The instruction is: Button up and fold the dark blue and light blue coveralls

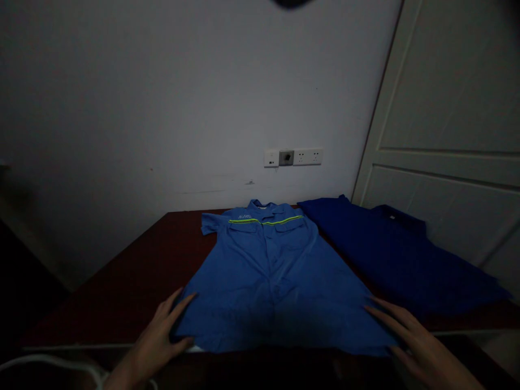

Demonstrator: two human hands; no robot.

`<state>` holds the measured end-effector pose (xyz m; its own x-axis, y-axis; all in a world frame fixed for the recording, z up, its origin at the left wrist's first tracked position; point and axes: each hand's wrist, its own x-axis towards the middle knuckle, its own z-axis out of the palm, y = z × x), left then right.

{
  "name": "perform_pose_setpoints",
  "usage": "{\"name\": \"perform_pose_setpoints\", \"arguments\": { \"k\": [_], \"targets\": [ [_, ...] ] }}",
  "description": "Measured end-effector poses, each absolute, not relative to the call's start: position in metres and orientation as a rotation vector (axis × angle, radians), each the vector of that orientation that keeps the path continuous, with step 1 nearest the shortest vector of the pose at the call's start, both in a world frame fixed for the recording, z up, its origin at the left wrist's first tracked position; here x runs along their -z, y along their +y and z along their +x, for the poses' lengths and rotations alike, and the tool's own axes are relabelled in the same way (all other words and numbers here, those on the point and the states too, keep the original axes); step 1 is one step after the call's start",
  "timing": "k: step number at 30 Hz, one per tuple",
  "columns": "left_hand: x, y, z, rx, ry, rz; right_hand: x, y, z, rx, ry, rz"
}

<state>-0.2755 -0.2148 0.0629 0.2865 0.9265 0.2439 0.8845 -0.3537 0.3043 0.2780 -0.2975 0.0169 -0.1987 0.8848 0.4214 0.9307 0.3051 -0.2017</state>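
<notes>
A light blue short-sleeved work shirt (268,276) with a yellow-green stripe across the chest lies flat on a dark red-brown table (134,276), collar toward the wall. My left hand (160,336) rests at the shirt's near left hem corner, fingers stretched out and thumb against the hem. My right hand (410,333) lies flat at the near right hem corner, fingers spread and pointing toward the shirt. Neither hand grips the cloth.
A darker blue garment (402,254) is spread on the table to the right, partly overhanging the edge. A row of wall sockets (293,157) sits above the table. A white panelled door (450,135) stands at right. A white cable (52,363) curves at the bottom left.
</notes>
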Motion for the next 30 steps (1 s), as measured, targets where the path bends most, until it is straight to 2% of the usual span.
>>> {"name": "perform_pose_setpoints", "arguments": {
  "k": [4,9,14,25,30],
  "targets": [
    [-0.074,-0.223,-0.284,-0.576,1.641,2.273,-0.01,-0.303,0.292,0.043,-1.88,-1.7],
    [-0.082,-0.224,-0.284,-0.68,1.503,2.166,-0.025,-0.305,0.288,-0.345,-1.702,-1.691],
    [-0.092,-0.228,-0.284,-0.748,1.536,2.091,-0.038,-0.307,0.289,-0.582,-1.553,-1.655],
    [-0.101,-0.238,-0.301,-0.501,1.617,1.735,-0.033,-0.306,0.3,-1.079,-1.154,-1.614],
    [-0.103,-0.213,-0.28,-0.805,1.661,1.607,-0.051,-0.29,0.278,-1.175,-0.945,-1.584]
  ]
}}
